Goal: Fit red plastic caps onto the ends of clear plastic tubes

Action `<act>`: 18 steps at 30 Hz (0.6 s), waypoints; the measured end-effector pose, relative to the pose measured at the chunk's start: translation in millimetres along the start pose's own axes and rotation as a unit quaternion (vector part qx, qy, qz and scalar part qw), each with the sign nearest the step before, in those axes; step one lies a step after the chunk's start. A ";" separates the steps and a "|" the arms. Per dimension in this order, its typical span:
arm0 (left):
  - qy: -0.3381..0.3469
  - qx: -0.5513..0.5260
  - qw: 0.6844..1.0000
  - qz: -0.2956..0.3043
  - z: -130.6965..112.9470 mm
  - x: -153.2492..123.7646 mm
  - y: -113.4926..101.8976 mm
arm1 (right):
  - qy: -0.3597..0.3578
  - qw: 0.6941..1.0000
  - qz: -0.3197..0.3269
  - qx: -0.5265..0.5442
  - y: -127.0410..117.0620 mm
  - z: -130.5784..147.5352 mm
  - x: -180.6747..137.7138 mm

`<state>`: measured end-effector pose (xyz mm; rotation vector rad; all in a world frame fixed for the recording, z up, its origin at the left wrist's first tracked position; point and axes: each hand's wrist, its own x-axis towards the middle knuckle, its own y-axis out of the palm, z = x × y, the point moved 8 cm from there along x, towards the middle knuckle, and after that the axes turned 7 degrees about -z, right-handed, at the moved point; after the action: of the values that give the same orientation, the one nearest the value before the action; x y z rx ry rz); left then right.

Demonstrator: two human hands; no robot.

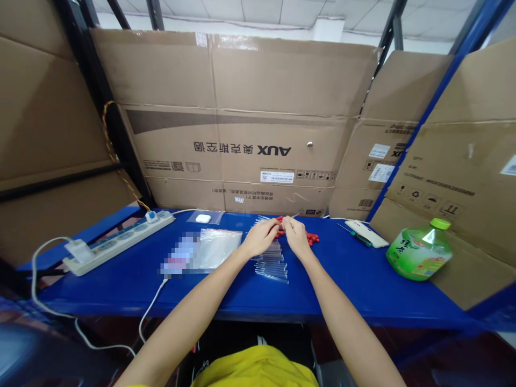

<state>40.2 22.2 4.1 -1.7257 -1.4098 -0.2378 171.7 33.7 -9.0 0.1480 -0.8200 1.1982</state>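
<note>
My left hand (261, 237) and my right hand (295, 236) meet fingertip to fingertip over the middle of the blue table. The fingers of both are closed in a pinch. A small red piece (279, 219) shows at the left fingertips. From the right fingertips a thin clear tube seems to stick out, too small to be sure. Below and between the hands lies a row of thin clear tubes (272, 264), side by side. A heap of small red pieces (312, 238) lies just right of my right hand, which partly hides it.
On the left are a power strip (121, 236), a clear plastic bag (220, 250), a blurred-out phone (180, 255) and a white case (202, 219). A green screwdriver (360, 238), a white box (366, 233) and a green bottle (419, 252) stand right. Cardboard (250, 129) walls the table (342, 290).
</note>
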 end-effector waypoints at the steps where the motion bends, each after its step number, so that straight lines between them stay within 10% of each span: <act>1: -0.004 -0.020 1.000 0.013 0.7 0.2 3.0 | -0.006 1.000 0.009 -0.002 1.6 0.1 -0.2; 18: -0.070 -0.162 0.984 -0.001 12.8 5.3 16.4 | -0.016 0.996 0.003 -0.085 8.9 7.8 -3.5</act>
<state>51.6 35.4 -8.5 -2.0392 -1.5397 -0.3687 159.8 30.6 -8.4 0.0261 -0.9472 1.1280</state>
